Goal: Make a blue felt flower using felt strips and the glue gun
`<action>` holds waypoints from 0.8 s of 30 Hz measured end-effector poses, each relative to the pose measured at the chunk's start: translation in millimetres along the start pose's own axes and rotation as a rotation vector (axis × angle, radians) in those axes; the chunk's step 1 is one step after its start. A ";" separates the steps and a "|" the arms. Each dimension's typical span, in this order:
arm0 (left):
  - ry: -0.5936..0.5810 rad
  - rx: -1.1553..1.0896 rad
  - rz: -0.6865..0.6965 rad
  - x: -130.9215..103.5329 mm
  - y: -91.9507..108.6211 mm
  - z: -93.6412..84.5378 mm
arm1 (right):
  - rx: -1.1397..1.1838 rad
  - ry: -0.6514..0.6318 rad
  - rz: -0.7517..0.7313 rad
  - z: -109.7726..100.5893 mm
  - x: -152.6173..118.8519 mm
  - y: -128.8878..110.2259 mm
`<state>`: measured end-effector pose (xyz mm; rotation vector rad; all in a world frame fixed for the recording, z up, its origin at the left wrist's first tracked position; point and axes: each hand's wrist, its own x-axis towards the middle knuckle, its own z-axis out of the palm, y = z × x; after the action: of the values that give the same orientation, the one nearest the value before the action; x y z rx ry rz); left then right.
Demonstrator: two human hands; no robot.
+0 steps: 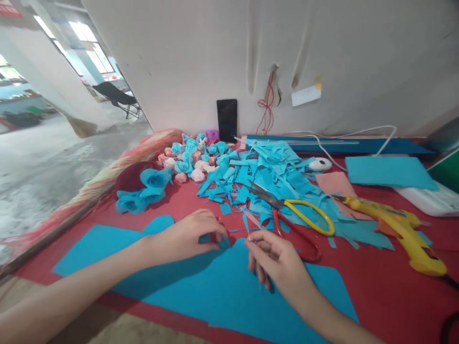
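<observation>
Large blue paper (229, 296) lies on the red table cover (387, 286) beneath both hands. My left hand (204, 231) is over its upper edge, thumb and fingers curled close round a small dark-blue piece that is mostly hidden. Just to the right, my right hand (267, 255) pinches a thin blue strip (245, 223) between thumb and index finger, its other fingers curled below. Beyond the hands lie scissors (278, 203) with one yellow and one red handle, resting on a pile of blue paper scraps (268, 172).
Blue paper flowers (143, 191) and small pink, white and blue roses (190, 160) sit at the back left. A yellow glue gun (401, 229) lies right, near a blue stack (390, 172). A black phone (227, 120) leans on the wall.
</observation>
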<state>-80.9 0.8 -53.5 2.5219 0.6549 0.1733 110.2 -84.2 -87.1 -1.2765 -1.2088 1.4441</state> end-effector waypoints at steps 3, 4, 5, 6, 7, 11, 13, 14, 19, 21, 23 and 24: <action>0.007 -0.018 -0.018 -0.4 0.2 4.2 | -0.009 -0.004 -0.008 -0.2 -0.1 0.8; 0.008 -0.022 -0.020 -0.5 0.0 5.1 | -0.009 -0.005 -0.009 -0.1 0.2 0.9; 0.011 -0.023 -0.022 -0.6 -0.2 5.6 | -0.007 -0.006 -0.011 0.1 0.4 0.9; 0.016 -0.024 -0.023 -0.7 -0.3 5.7 | -0.003 -0.009 -0.012 0.3 0.6 0.8; 0.020 -0.024 -0.024 -0.7 -0.2 5.6 | 0.001 -0.013 -0.013 0.5 0.6 0.7; 0.033 -0.024 -0.016 -0.4 1.6 3.8 | 0.014 -0.023 -0.023 -0.2 -1.1 0.5; 0.037 -0.024 -0.013 -0.2 2.8 3.0 | 0.017 -0.022 -0.026 -0.9 -1.8 0.8; 0.043 -0.024 -0.016 -0.3 3.3 2.9 | 0.018 -0.021 -0.025 -1.0 -1.8 0.9; 0.080 -0.025 -0.053 -1.7 4.8 5.2 | 0.016 -0.012 -0.013 0.2 0.1 0.3; 0.083 -0.023 -0.064 -1.4 4.3 7.2 | 0.011 -0.011 -0.005 0.7 1.0 -0.7; 0.075 -0.020 -0.070 -0.3 3.6 8.8 | 0.003 -0.015 0.002 0.7 1.5 -1.4; 0.068 -0.020 -0.072 0.3 3.5 9.0 | -0.001 -0.019 0.005 0.6 1.5 -1.6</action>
<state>-76.9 -5.8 -59.4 2.4786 0.7662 0.2395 109.4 -82.6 -85.8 -1.2696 -1.2199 1.4620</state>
